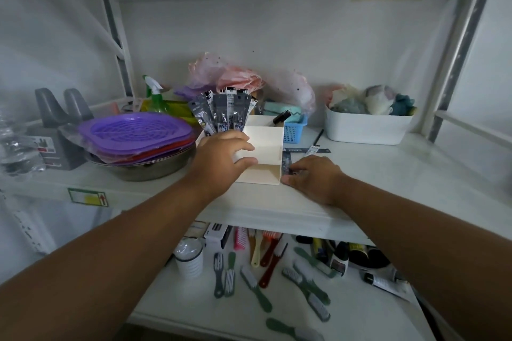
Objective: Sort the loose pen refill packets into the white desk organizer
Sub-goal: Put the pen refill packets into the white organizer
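The white shelf [388, 174] fills the middle of the view, and at its centre stands the white desk organizer [266, 147], upright. At nine o'clock from the organizer sits a steel basin [149, 167] with a purple tray [133, 130] stacked on top; at two o'clock there is a white bin [368, 127] stuffed with cloth, and just behind the organizer, at one o'clock, a small blue basket [295, 131]. The left hand [221, 155] is on the organizer's left front corner, fingers and thumb curled round its edge, gripping it. A fan of refill packets [221, 112] already stands in the organizer's back left compartment, at eleven o'clock. The right hand [313, 177] lies on the shelf at four o'clock from the organizer, fingertips pinching a loose refill packet [287, 160] lying flat against the organizer's right wall. One more packet [318, 150] lies on the shelf at three o'clock.
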